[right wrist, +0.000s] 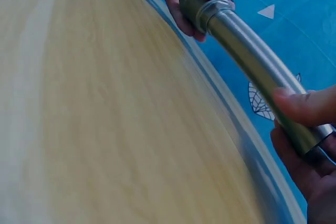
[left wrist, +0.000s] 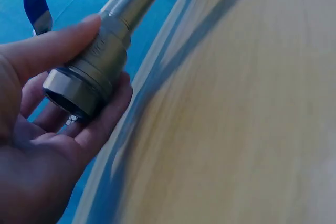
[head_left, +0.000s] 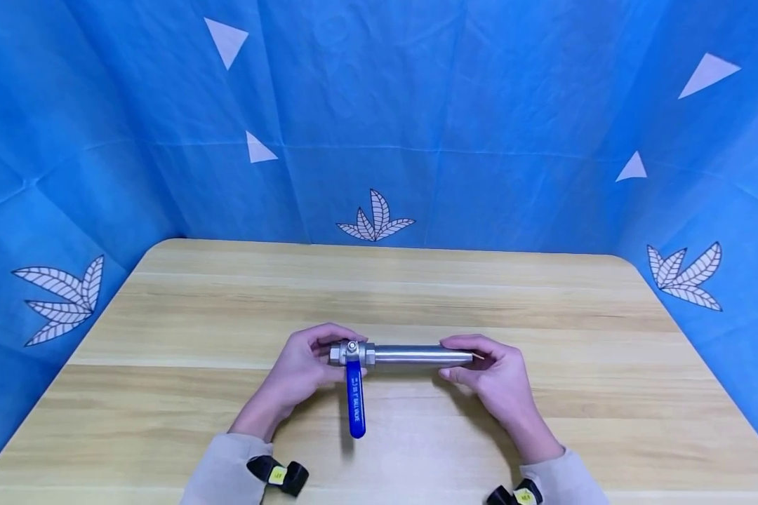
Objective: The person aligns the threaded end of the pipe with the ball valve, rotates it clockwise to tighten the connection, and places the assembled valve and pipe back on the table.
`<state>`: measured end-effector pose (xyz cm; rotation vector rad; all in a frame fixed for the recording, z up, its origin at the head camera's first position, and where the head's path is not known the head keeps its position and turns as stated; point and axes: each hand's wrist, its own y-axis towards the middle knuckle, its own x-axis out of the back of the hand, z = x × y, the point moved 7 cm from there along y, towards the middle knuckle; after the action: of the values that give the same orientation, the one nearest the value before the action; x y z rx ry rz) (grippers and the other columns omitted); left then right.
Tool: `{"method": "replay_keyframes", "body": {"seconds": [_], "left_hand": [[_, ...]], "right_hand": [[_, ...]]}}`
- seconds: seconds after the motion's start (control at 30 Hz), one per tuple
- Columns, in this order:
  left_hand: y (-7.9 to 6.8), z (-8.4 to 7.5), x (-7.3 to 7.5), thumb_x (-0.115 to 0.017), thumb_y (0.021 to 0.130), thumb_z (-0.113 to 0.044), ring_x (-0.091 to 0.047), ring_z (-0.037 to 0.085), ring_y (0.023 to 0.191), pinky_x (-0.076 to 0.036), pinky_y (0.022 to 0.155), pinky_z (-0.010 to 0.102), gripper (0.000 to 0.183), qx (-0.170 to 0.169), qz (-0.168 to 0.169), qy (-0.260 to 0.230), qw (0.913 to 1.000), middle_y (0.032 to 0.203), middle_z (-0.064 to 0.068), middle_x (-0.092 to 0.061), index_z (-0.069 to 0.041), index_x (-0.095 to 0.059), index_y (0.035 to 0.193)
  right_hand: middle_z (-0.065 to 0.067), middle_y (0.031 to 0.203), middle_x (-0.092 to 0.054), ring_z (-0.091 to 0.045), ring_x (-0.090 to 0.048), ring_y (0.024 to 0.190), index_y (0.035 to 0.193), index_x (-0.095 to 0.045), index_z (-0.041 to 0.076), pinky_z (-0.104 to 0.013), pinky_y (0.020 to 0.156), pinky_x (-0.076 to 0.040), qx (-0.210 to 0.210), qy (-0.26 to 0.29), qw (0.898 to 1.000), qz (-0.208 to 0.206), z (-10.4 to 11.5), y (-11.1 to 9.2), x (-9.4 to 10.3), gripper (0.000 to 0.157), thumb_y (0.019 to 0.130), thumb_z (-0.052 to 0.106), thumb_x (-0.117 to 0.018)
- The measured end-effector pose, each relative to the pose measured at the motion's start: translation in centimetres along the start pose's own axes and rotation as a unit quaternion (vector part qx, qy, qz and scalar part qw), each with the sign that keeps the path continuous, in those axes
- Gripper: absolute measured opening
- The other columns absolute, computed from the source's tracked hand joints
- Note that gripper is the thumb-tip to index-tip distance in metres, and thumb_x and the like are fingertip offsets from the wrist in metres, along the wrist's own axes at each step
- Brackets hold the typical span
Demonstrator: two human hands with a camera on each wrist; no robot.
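A metal ball valve (head_left: 370, 354) with a blue lever handle (head_left: 356, 401) is joined to a straight steel pipe (head_left: 410, 355). My left hand (head_left: 306, 365) grips the valve body, thumb on one side and fingers round the other; the valve's open end faces out in the left wrist view (left wrist: 71, 93). At the pipe's far right end, my right hand (head_left: 489, 368) holds it between thumb and fingers. Both hands keep the assembly level above the table, and the lever points toward me. In the right wrist view the right thumb (right wrist: 310, 107) lies along the pipe.
Below is a light wood-grain table (head_left: 164, 414) with rounded far corners. Blue cloth (head_left: 512, 105) with white triangles and leaf prints hangs around its back and sides. Each sleeve carries a black strap (head_left: 278, 475) with a yellow label.
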<state>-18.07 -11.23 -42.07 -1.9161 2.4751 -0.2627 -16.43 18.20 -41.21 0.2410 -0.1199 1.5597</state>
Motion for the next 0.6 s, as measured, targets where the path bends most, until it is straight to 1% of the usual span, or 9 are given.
{"method": "replay_keyframes", "body": {"seconds": [0.1,0.2,0.33,0.47,0.6], "left_hand": [[0.01,-0.16,-0.32,-0.091,0.079,0.002,-0.072,0.023,0.116,-0.056,0.106,0.037,0.045,-0.005,-0.007,0.027,0.9996,0.126,0.004,-0.077,-0.016,-0.08,0.119],[0.06,-0.31,-0.6,-0.091,0.077,0.005,-0.07,0.022,0.118,-0.054,0.108,0.041,0.047,-0.014,-0.021,0.067,0.9974,0.124,-0.001,-0.078,-0.019,-0.081,0.117],[0.14,-0.47,-0.67,-0.088,0.08,0.006,-0.067,0.021,0.124,-0.051,0.113,0.046,0.048,-0.018,-0.04,0.103,0.9937,0.124,-0.006,-0.079,-0.023,-0.082,0.117],[0.23,-0.43,-0.41,-0.083,0.081,0.011,-0.066,0.026,0.133,-0.05,0.118,0.051,0.05,-0.017,-0.053,0.1,0.9934,0.133,-0.005,-0.077,-0.023,-0.082,0.118],[0.23,-0.1,-0.07,-0.081,0.081,0.012,-0.064,0.028,0.138,-0.047,0.122,0.053,0.052,-0.007,-0.062,0.096,0.9934,0.137,-0.004,-0.075,-0.024,-0.082,0.119]], "right_hand": [[-0.013,0.111,-0.082,-0.006,-0.075,0.092,0.111,-0.083,0.005,-0.02,0.077,-0.062,0.0,-0.021,1.0,0.002,-0.27,0.08,0.03,0.043,0.071,-0.007,-0.094],[-0.013,0.109,-0.082,-0.005,-0.073,0.09,0.109,-0.084,0.008,-0.019,0.075,-0.059,-0.007,-0.042,0.999,-0.002,-0.57,0.07,0.02,0.042,0.071,-0.006,-0.094],[-0.011,0.112,-0.083,-0.003,-0.073,0.097,0.109,-0.084,0.01,-0.017,0.08,-0.058,-0.008,-0.055,0.998,-0.01,-0.73,0.28,0.01,0.037,0.075,-0.003,-0.093],[-0.009,0.116,-0.083,-0.001,-0.074,0.104,0.108,-0.085,0.011,-0.016,0.087,-0.059,-0.004,-0.063,0.998,-0.009,-0.79,0.64,-0.11,0.028,0.082,0.001,-0.09],[-0.009,0.117,-0.083,-0.002,-0.074,0.102,0.109,-0.084,0.011,-0.017,0.086,-0.059,-0.006,-0.066,0.998,-0.005,-0.93,0.81,-0.19,0.026,0.084,0.002,-0.089]]}}
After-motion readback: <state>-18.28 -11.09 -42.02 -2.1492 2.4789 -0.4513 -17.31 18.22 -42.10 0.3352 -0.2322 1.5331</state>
